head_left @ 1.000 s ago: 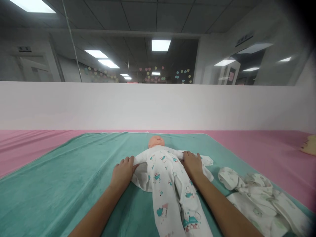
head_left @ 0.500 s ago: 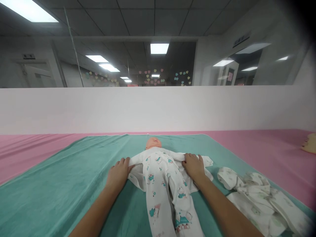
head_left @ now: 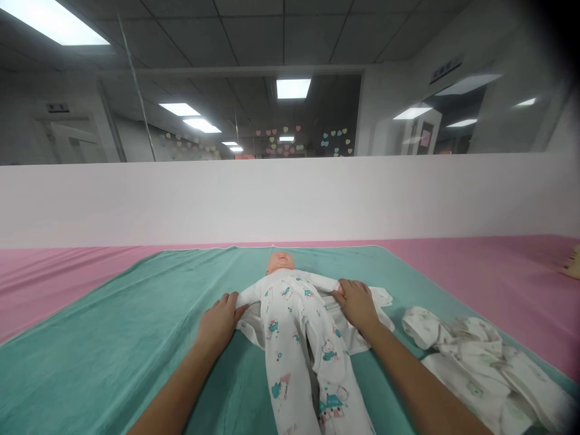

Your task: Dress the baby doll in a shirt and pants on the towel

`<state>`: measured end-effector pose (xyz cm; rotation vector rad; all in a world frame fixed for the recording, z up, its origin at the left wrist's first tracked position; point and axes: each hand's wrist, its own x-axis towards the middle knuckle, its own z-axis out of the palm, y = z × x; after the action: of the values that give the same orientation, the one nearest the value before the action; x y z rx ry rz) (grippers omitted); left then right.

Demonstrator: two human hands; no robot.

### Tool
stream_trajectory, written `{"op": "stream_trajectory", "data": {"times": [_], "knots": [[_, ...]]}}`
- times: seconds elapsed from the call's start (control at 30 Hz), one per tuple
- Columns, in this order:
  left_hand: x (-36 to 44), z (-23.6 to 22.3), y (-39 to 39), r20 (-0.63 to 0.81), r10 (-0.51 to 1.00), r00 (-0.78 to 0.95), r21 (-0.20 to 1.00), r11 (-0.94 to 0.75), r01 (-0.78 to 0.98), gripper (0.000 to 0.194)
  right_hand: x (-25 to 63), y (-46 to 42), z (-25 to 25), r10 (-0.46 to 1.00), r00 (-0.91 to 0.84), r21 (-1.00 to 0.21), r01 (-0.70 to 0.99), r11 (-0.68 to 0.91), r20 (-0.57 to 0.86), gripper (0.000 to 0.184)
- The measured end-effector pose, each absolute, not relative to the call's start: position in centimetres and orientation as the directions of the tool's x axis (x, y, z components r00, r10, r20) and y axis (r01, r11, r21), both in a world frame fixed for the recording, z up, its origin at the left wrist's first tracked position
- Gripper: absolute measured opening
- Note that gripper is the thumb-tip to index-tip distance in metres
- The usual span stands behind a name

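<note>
The doll [head_left: 280, 261] is lying face up, its head pointing away from the person, and a white printed suit [head_left: 287, 314] is covering its body and legs. Left of the doll, the left hand [head_left: 220, 317] is pinching the end of one sleeve [head_left: 250, 294], thumb against fingers; right of the doll, the right hand [head_left: 356, 303] is gripping the end of the other sleeve [head_left: 322, 282], so both arms are stretching outward. A plain white cloth [head_left: 356, 342] is showing under the doll's arms. A green sheet [head_left: 136, 326] is spreading beneath the doll, while crumpled clothes [head_left: 473, 357] are lying well to its right. Beyond the doll's head, a white wall [head_left: 290, 202] is rising.
</note>
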<state>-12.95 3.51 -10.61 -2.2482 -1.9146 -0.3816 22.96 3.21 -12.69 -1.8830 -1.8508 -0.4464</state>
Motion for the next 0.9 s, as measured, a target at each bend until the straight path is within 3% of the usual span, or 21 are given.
{"op": "stream_trajectory", "data": {"times": [0.9], "knots": [[-13.09,-10.48,3.51,0.267,0.955,0.13,0.064,-0.152,0.986,0.043,23.37,3.59,-12.84,0.903,0.089,-0.079,0.995,-0.061,0.42,0.032]]}}
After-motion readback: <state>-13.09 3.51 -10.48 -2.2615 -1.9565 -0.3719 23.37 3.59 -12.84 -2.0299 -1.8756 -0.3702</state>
